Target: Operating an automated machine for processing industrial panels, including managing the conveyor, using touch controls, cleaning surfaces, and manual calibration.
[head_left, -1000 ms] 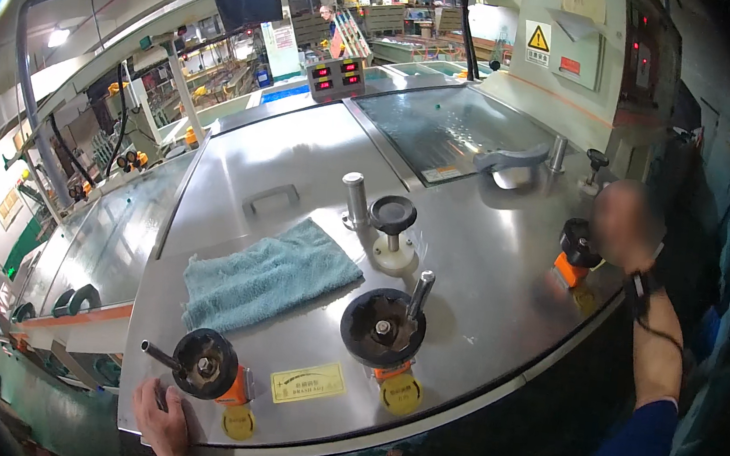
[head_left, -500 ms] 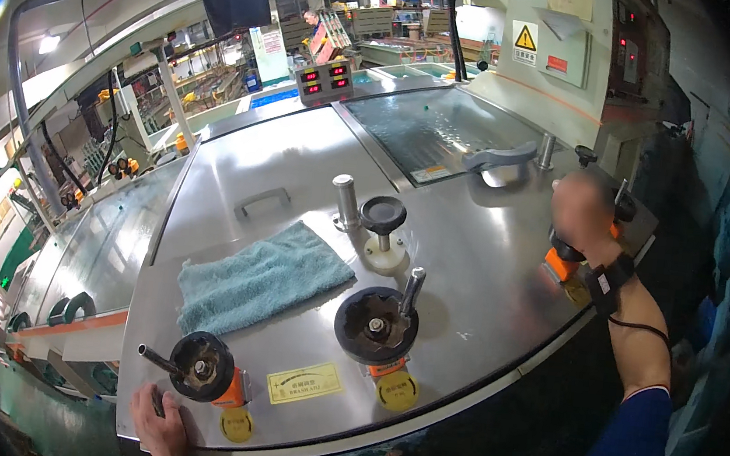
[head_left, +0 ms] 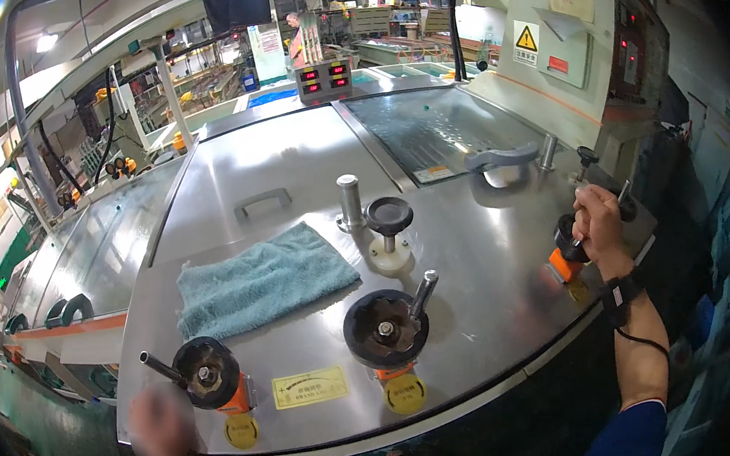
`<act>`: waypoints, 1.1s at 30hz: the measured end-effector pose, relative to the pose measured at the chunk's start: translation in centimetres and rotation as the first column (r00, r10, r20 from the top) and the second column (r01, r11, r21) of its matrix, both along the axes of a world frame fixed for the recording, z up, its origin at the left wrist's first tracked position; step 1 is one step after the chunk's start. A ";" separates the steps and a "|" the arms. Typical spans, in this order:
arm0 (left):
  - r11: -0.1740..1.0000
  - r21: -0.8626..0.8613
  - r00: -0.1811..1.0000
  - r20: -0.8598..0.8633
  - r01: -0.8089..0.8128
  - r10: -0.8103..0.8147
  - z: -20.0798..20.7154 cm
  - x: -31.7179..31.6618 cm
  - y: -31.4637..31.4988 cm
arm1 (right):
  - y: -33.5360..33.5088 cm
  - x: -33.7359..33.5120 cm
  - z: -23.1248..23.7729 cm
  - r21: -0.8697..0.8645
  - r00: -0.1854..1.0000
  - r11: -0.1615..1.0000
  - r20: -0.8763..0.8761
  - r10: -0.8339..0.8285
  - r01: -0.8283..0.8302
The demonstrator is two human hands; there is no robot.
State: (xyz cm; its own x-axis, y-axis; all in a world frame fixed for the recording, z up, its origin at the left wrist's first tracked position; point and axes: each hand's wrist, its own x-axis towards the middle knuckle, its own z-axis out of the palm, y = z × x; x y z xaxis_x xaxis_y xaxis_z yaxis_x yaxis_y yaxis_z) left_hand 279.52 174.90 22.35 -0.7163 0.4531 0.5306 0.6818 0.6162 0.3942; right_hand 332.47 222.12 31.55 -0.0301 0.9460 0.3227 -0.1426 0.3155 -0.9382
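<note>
At the right end of the steel machine top, my right hand (head_left: 601, 226) is closed around the crank handle of a black handwheel (head_left: 568, 239) on an orange mount. My left hand (head_left: 161, 426) is at the near left corner of the steel top, beside another black handwheel (head_left: 205, 373) with a side crank; its fingers are smeared. A third black handwheel (head_left: 385, 328) stands between my hands, its crank pointing up. Behind the left and middle wheels lies a folded blue-green cloth (head_left: 263, 284).
A black knob on a post (head_left: 389, 219) and a steel peg (head_left: 349, 202) rise mid-panel. Behind them are a lid handle (head_left: 263, 204), a glass window (head_left: 445, 130) with a grey handle (head_left: 502, 158), and a red-digit display (head_left: 324, 81). A person (head_left: 295, 41) stands far back.
My right hand has shifted slightly to the right at the handwheel. My left hand stays near the corner. The distant person has moved a little to the left.
</note>
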 end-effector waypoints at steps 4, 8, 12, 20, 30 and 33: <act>1.000 0.003 0.999 -0.035 -0.005 0.005 -0.3 -0.3 0.0 | 0.3 -0.3 -0.5 0.012 0.999 0.999 -0.005 -0.042 0.042; 0.998 -0.054 0.999 -0.023 -0.033 0.032 -0.6 -0.6 0.1 | 0.4 -0.8 -0.5 0.033 0.999 0.998 0.001 -0.051 0.051; 0.999 -0.019 1.000 -0.008 -0.025 0.025 -0.3 0.2 0.3 | 0.5 -1.0 -1.2 0.073 0.995 0.992 -0.011 -0.101 0.102; 0.995 0.093 0.998 0.037 0.038 -0.041 -3.2 -1.9 -0.6 | 0.1 3.2 -0.7 0.096 0.984 0.979 0.011 -0.180 0.178; 0.975 0.184 0.991 -0.023 -0.123 0.129 -4.9 -1.4 -0.7 | 9.7 4.2 -0.6 0.148 0.903 0.986 0.410 -0.126 0.071; 0.927 0.354 0.984 -0.078 -0.124 0.161 -4.5 1.9 -1.2 | 9.2 4.5 -0.4 0.248 0.910 0.968 0.408 -0.074 -0.032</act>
State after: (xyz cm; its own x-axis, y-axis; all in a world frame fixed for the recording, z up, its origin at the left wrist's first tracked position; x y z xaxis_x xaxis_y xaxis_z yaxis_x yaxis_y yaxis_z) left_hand 281.47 173.74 17.82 -0.6924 0.1250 0.7106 0.6452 0.5481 0.5322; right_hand 336.99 231.36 31.19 -0.1910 0.8414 0.5055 0.2477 0.5397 -0.8046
